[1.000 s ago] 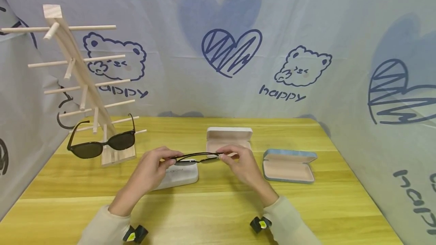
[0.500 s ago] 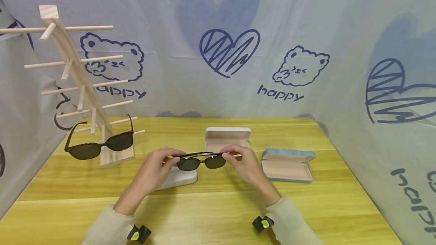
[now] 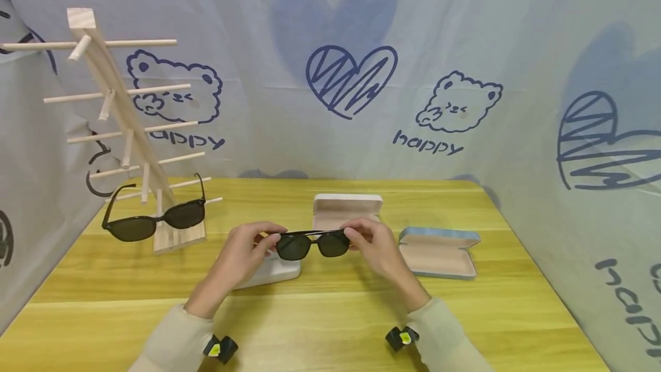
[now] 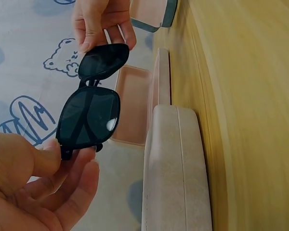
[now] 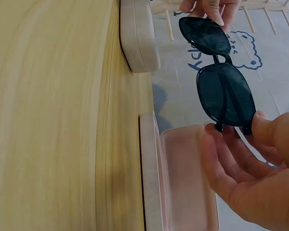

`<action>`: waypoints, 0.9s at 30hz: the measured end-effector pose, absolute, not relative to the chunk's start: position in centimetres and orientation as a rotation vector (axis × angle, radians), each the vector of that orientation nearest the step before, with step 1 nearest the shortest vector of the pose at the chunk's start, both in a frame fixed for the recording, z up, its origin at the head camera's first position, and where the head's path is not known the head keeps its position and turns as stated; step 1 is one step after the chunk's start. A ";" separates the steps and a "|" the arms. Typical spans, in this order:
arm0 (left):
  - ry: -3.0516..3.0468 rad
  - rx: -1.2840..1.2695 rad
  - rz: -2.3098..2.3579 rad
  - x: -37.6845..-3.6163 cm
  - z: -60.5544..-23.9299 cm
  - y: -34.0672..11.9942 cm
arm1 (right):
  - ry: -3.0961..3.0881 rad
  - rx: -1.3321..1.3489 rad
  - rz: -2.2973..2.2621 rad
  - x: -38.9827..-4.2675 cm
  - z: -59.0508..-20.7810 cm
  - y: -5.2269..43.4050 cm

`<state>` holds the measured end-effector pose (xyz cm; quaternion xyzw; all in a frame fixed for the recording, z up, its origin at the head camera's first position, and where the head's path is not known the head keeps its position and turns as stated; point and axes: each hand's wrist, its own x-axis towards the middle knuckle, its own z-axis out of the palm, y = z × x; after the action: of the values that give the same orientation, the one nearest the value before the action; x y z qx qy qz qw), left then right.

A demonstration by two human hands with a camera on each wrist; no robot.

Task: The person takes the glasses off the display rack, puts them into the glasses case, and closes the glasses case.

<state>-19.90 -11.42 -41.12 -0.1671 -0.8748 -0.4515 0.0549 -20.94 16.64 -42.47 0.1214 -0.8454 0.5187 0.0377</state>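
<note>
Black sunglasses (image 3: 294,247) are held up above the table, lenses toward the head camera. My left hand (image 3: 245,254) pinches one end of the frame between thumb and fingers. At the other end my right hand (image 3: 376,247) pinches the frame the same way. In the left wrist view the folded temples of the sunglasses (image 4: 89,118) show through the dark lens. A closed white glasses case (image 3: 276,269) lies below and behind the left hand. Behind the sunglasses stands an open white case (image 3: 348,204) with a pink lining, partly hidden by the right hand.
An open blue case (image 3: 439,252) sits to the right on the wooden table (image 3: 330,320). At left rises a wooden peg rack (image 3: 119,96), with another pair of black sunglasses (image 3: 132,228) on its lowest pegs. A printed cloth (image 3: 248,102) hangs behind.
The sunglasses have tilted from nearly edge-on until their lenses face the head camera. Both hands have shifted slightly right with them, still pinching the ends.
</note>
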 end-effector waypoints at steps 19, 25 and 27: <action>-2.643 -0.479 -1.562 -24.6 -41.7 -7.6 | -2.477 0.041 1.537 -23.4 -42.7 18.2; -2.668 -0.443 -1.619 -25.9 -42.3 -6.6 | -2.460 -0.008 1.491 -24.3 -43.3 18.9; -2.675 -0.444 -1.612 -26.3 -42.4 -6.3 | -2.458 -0.033 1.474 -24.6 -43.6 19.0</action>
<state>-26.30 -6.34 -42.44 -0.1407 -0.8479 -0.5110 -0.0065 -24.61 19.02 -43.59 -0.0113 -0.8494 0.5095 0.1373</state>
